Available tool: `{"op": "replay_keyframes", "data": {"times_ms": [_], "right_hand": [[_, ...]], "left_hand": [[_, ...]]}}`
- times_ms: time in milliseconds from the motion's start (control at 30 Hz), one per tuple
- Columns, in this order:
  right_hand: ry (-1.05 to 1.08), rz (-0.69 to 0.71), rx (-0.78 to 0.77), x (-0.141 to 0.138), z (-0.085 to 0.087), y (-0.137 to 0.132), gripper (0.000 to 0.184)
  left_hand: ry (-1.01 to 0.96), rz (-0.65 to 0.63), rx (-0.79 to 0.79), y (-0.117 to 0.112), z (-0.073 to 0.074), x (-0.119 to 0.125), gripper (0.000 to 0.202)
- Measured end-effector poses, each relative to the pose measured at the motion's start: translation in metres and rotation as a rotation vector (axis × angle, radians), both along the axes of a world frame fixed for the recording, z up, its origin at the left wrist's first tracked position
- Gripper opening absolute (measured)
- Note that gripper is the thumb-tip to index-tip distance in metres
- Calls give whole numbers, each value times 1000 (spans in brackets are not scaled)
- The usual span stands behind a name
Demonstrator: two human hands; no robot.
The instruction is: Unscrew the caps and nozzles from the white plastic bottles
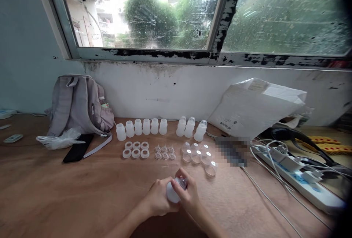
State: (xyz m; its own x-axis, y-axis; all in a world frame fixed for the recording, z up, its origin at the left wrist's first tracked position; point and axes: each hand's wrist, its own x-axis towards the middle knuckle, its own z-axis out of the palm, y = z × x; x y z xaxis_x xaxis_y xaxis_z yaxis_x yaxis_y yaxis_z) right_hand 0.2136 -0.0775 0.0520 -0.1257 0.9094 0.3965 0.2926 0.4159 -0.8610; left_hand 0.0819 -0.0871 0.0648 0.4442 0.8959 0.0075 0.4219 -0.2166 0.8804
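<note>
A small white baby bottle (172, 194) is held tilted over the near middle of the table. My left hand (158, 197) wraps round its body. My right hand (189, 193) closes its fingers about the bottle's top, where a clear part shows; whether that is a teat or a cover I cannot tell. Beyond my hands lie rows of white collar rings (135, 153), clear teats (164, 155) and clear dome covers (196, 157). Behind these stand several open white bottles (146, 126) in a row, with three capped bottles (189, 127) to their right.
On the left, a grey backpack (78, 102) leans by the wall, with a plastic bag (62, 139) and a black flat case (79, 148) before it. To the right are a large white plastic bag (247, 108), a blurred-out device (232, 152), cables and a power strip (316, 190).
</note>
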Motion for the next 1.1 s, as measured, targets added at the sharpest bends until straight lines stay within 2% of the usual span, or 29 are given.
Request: {"op": "replay_keyframes", "data": {"times_ms": [133,233,300,367,533,633,767,900,1100], "right_hand": [[41,86,5,1,6,-2,27],[96,196,-38,2,9,-2,29],[158,275,-106,3,8,0,32],[202,292,-160,6,6,5,35],[223,40,-224,13,3,19,27],[329,41,-298,15,4,20,26],[417,110,-308,13,6,15,25],[449,118,-316,12,5,14,21],[439,86,-334,15,2,18,23]], "left_hand": [[-316,-235,-425,4,2,-4,35],[-461,-308,-633,5,0,-8,29],[-535,-306,-666,6,-1,-11,24],[-612,-283,-676,6,2,-16,22],[-755,-229,-706,3,17,-26,30],[-740,-257,-744,0,21,-25,30],[-665,-239,-743,1,12,-17,27],[-556,-194,-724,5,3,-14,27],[-511,-186,-753,6,2,-16,26]]}}
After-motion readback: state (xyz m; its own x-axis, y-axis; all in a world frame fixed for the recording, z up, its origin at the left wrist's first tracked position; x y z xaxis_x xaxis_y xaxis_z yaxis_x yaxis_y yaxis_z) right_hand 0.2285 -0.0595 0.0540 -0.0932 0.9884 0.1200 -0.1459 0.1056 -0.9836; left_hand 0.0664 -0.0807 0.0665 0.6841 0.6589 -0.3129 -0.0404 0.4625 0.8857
